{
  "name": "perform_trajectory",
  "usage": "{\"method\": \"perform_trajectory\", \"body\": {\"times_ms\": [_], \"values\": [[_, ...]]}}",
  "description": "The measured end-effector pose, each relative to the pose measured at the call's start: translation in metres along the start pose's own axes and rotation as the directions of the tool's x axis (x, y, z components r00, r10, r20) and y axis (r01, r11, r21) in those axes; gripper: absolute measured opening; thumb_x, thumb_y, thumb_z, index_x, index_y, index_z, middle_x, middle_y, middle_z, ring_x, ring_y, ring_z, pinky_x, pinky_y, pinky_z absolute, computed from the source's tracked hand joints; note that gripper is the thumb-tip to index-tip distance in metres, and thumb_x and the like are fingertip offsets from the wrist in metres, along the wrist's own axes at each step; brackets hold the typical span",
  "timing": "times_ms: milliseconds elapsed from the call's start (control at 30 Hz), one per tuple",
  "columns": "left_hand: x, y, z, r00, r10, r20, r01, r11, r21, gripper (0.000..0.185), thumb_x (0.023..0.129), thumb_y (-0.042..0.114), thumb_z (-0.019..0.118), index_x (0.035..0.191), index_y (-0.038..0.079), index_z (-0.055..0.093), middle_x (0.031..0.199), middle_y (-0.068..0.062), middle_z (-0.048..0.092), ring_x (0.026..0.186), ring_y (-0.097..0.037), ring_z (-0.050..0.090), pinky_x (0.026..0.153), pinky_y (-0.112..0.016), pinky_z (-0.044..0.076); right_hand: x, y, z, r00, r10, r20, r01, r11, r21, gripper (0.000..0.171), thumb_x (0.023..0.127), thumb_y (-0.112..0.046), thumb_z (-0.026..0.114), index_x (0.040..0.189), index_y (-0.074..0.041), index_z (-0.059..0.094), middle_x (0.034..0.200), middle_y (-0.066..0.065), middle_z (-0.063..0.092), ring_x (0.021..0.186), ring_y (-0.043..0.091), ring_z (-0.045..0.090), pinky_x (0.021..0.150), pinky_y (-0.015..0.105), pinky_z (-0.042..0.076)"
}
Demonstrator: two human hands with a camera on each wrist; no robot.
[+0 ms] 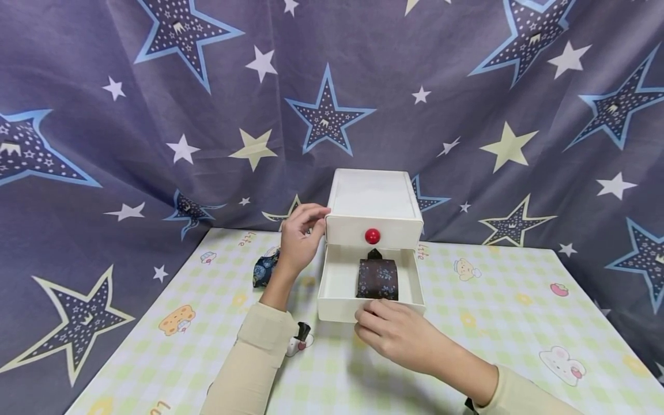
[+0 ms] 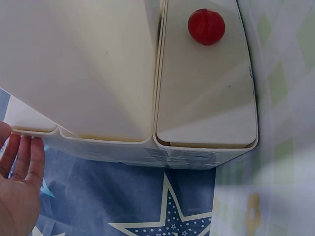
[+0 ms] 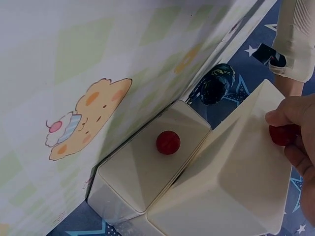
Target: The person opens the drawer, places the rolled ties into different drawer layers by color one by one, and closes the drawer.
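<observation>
A white drawer cabinet [image 1: 374,193] stands on the table, its middle drawer [image 1: 337,309] pulled out toward me. Inside that drawer lies a rolled dark necktie [image 1: 377,279] with a small blue floral pattern. My right hand [image 1: 396,334] pinches the drawer's red knob [image 3: 283,135] between thumb and fingers. My left hand [image 1: 302,236] touches the cabinet's upper left front edge, its fingers fairly straight in the left wrist view. The closed top drawer has a red knob [image 1: 372,236], and the closed bottom drawer shows another knob [image 2: 206,27].
A second rolled necktie [image 1: 264,268], dark blue and patterned, lies on the table left of the cabinet, partly behind my left forearm. The checked tablecloth [image 1: 493,323] carries cartoon prints. Close behind the cabinet hangs a star-patterned curtain [image 1: 394,132].
</observation>
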State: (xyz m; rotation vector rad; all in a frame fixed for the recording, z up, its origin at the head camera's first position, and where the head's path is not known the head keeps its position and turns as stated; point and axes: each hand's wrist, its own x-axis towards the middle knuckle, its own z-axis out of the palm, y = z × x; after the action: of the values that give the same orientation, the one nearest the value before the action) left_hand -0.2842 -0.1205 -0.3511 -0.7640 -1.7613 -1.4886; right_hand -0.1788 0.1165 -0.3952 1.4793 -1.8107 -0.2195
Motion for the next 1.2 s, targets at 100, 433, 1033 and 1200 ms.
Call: {"method": "perform_trajectory", "body": {"times_ms": [100, 433, 1033, 1200], "values": [[0.000, 0.000, 0.000, 1.000, 0.003, -0.002, -0.003, 1.000, 0.000, 0.020, 0.089, -0.020, 0.060, 0.107, -0.020, 0.069, 0.110, -0.034, 0.062, 0.100, -0.043, 0.065, 0.086, -0.055, 0.060, 0.001, 0.001, 0.000, 1.000, 0.000, 0.002, 0.000, 1.000, 0.000, 0.043, 0.111, -0.007, 0.028, 0.101, -0.009, 0.070, 0.107, 0.003, 0.064, 0.096, 0.020, 0.058, 0.081, 0.028, 0.053], [0.000, 0.001, 0.000, 1.000, 0.001, 0.000, -0.001, 1.000, -0.001, 0.019, 0.090, -0.020, 0.060, 0.107, -0.020, 0.068, 0.110, -0.035, 0.062, 0.101, -0.043, 0.065, 0.087, -0.057, 0.059, 0.001, 0.004, -0.001, 1.000, 0.009, 0.009, -0.009, 1.000, 0.003, 0.034, 0.106, -0.008, 0.036, 0.101, -0.009, 0.070, 0.106, 0.003, 0.063, 0.096, 0.020, 0.057, 0.081, 0.027, 0.053], [0.000, 0.002, 0.000, 1.000, 0.008, 0.005, -0.008, 1.000, -0.003, 0.020, 0.089, -0.021, 0.059, 0.107, -0.021, 0.068, 0.110, -0.035, 0.061, 0.099, -0.044, 0.065, 0.084, -0.062, 0.058, -0.002, 0.013, 0.006, 0.998, 0.063, 0.027, -0.064, 0.996, 0.057, 0.030, 0.101, -0.006, 0.043, 0.101, -0.009, 0.072, 0.106, 0.003, 0.065, 0.097, 0.020, 0.057, 0.082, 0.028, 0.054], [0.000, 0.003, 0.000, 1.000, 0.002, 0.002, -0.002, 1.000, -0.003, 0.020, 0.089, -0.021, 0.059, 0.107, -0.020, 0.068, 0.110, -0.035, 0.062, 0.099, -0.044, 0.064, 0.085, -0.059, 0.059, -0.002, 0.015, 0.008, 0.996, 0.081, 0.033, -0.084, 0.993, 0.084, 0.030, 0.102, -0.007, 0.043, 0.101, -0.009, 0.073, 0.106, 0.002, 0.065, 0.096, 0.020, 0.057, 0.083, 0.028, 0.055]]}}
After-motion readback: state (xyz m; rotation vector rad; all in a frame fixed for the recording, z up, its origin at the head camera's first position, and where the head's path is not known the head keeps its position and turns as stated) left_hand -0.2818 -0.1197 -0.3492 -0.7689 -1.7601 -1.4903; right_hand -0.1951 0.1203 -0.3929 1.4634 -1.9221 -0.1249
